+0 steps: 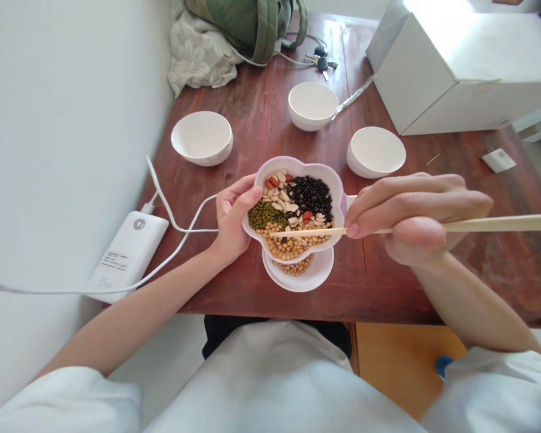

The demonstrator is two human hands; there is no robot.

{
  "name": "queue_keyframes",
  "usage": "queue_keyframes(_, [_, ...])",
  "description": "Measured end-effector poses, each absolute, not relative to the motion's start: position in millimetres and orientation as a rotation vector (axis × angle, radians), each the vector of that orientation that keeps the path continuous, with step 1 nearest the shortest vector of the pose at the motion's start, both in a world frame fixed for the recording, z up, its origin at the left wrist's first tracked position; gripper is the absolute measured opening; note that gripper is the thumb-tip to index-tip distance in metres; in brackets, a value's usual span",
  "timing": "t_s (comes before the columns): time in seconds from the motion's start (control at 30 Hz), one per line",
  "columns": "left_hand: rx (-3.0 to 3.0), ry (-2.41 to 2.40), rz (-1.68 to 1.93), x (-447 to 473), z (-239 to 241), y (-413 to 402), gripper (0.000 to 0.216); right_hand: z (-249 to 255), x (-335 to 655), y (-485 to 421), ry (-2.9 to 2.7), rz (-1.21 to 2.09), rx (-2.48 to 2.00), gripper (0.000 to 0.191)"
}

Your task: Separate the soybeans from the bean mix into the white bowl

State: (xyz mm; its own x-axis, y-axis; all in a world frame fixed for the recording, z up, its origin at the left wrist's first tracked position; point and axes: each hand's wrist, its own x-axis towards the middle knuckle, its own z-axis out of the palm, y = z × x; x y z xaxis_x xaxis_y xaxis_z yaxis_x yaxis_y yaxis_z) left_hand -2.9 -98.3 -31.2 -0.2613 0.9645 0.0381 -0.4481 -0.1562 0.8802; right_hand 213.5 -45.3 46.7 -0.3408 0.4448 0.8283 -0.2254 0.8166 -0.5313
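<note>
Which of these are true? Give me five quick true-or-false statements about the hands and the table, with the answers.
The left hand holds a flower-shaped dish of beans and seeds. True.
The right hand holds a metal spoon. False: it holds a wooden chopstick.
A white saucer sits partly under the dish. True.
The power bank lies right of the dish. False: the white power bank lies left of it in the view.
Keys lie near a green bag. True.

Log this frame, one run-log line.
left hand: grips lobed white dish | right hand: holds wooden chopsticks, tips over soybeans | nearby: three white bowls, white saucer under dish
</note>
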Motion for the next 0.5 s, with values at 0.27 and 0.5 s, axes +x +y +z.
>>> queue_keyframes(0.27, [0.795,0.920,1.645,-3.4,-31.7,-98.4,0.025,51.4,220.7,-44.6,-2.040,0.692,-0.099,0.036])
queue_keyframes(0.5, [0.783,0.947,1.640,-2.7,-31.0,-98.3,0.029,51.6,218.7,-49.9,-2.082,0.704,-0.140,0.044])
